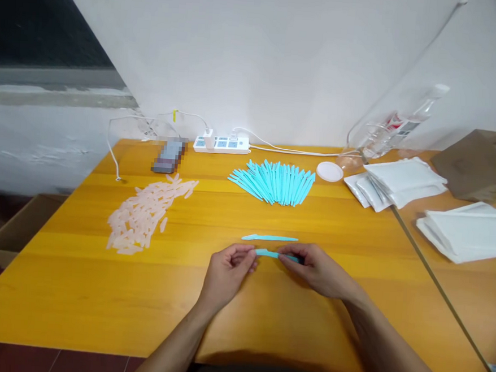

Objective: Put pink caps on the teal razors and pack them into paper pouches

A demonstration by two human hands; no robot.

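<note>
Between my hands, just above the table, is a turquoise eyebrow razor (267, 253). My left hand (230, 271) pinches its left end between thumb and fingers. Its handle runs into the closed fingers of my right hand (316, 268), which hide part of it. A second turquoise eyebrow razor (272, 238) lies flat just beyond my fingertips. Farther back, a fanned pile of the same turquoise razors (279, 182) rests on the table. Off to the left lies a spread heap of small pale pink, translucent covers (139, 215).
Along the wall stand a power strip (222, 144) with plugs and cables, and a blurred phone (169, 156). At right are a round white lid (329, 171), a tilted clear plastic container (398, 128), white packets (405, 180) and a cardboard box (479, 162). An open carton (24, 227) sits beyond the left edge.
</note>
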